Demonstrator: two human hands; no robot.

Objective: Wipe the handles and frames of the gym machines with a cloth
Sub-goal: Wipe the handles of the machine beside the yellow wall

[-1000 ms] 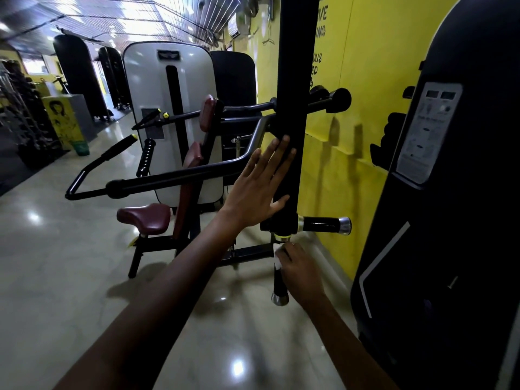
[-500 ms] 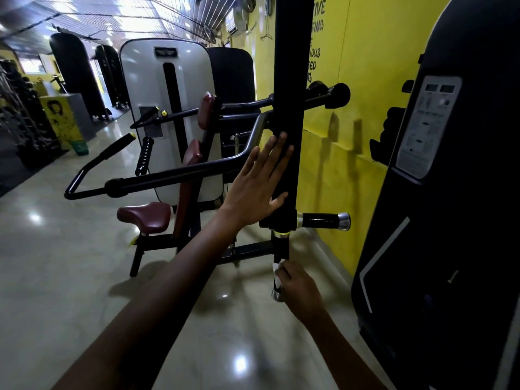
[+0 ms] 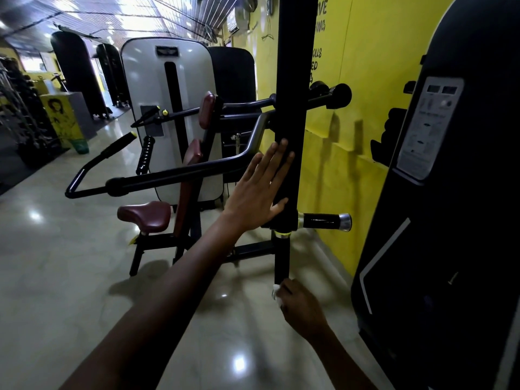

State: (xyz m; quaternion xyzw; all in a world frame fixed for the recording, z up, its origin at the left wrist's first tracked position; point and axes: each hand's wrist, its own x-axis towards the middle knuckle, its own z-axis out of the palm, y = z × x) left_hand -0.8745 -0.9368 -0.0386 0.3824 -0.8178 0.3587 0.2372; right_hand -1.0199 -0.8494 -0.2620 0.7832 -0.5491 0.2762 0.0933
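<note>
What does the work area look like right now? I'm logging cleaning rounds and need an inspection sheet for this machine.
Surface: glossy tiled floor, light reflections, no spills seen.
Job's things: white cloth at the lower end of the vertical handle; black upright frame above it; side handle with chrome cap.
Clutter: green bin by the far left rack.
Hands: left hand flat, fingers straight, against the upright frame; right hand grips the cloth round the handle's bottom end.
Cables: thin wires on the yellow wall near the ceiling.
Surroundings: maroon seat, grey weight-stack cover, black machine housing at right.
</note>
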